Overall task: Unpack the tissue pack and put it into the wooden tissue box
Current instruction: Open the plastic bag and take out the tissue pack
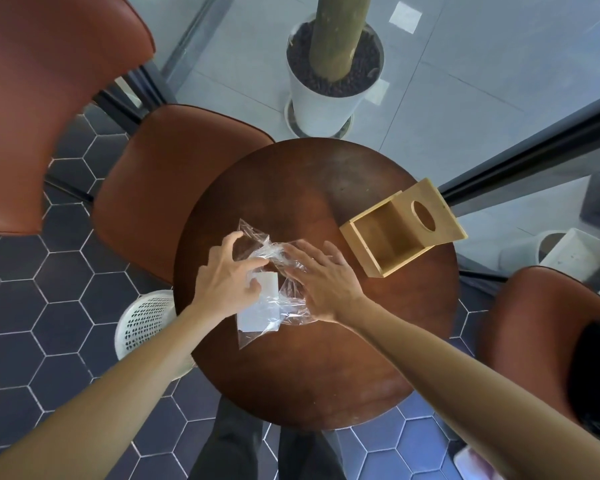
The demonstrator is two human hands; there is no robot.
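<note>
Round table (326, 358); splayed hands (227, 282) (323, 282) on wrapper (253, 235)

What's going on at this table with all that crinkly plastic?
A person is unwrapping tissues on the round table. The left hand seems to pinch the clear plastic wrapper with curled fingers, and the right hand rests on it with straighter fingers. The white tissue pack is not out of it yet. The wooden tissue box sits open and empty to the right.
</note>
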